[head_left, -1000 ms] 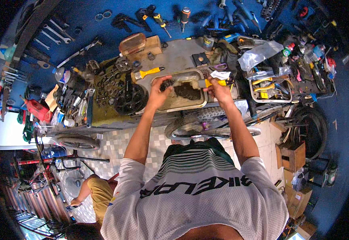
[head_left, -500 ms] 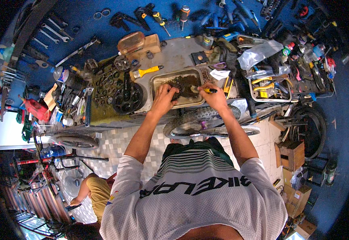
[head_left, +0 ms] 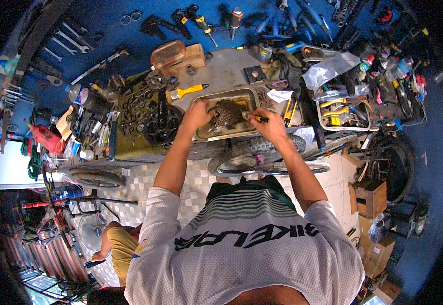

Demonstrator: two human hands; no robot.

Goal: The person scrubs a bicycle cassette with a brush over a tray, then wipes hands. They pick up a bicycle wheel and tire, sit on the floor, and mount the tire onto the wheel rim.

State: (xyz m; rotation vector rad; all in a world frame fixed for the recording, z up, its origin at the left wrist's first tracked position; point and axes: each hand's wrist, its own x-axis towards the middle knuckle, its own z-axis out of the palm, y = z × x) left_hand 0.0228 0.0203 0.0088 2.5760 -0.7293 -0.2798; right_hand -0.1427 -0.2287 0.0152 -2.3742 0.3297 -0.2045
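A shallow metal tray (head_left: 224, 136) with murky brown liquid sits at the front of the workbench. In it a dirty bicycle cassette (head_left: 226, 115) is tilted up, its toothed sprockets showing. My left hand (head_left: 197, 117) is closed on the cassette's left edge, thumb toward its middle. From the right, my right hand (head_left: 271, 125) grips a brush (head_left: 260, 119) with a black and yellow handle. Its pale bristle end points at the cassette's right side; whether it touches I cannot tell.
Left of the tray lie a crankset (head_left: 163, 124) and small parts on a green mat. Behind it is a yellow paintbrush (head_left: 188, 90); to the right, a tray of pliers (head_left: 341, 109). A bicycle wheel (head_left: 247, 155) stands below the bench edge. Someone sits at lower left.
My left hand has moved left and the cassette now shows, tilted up in the tray. My right hand with the brush has shifted slightly down.
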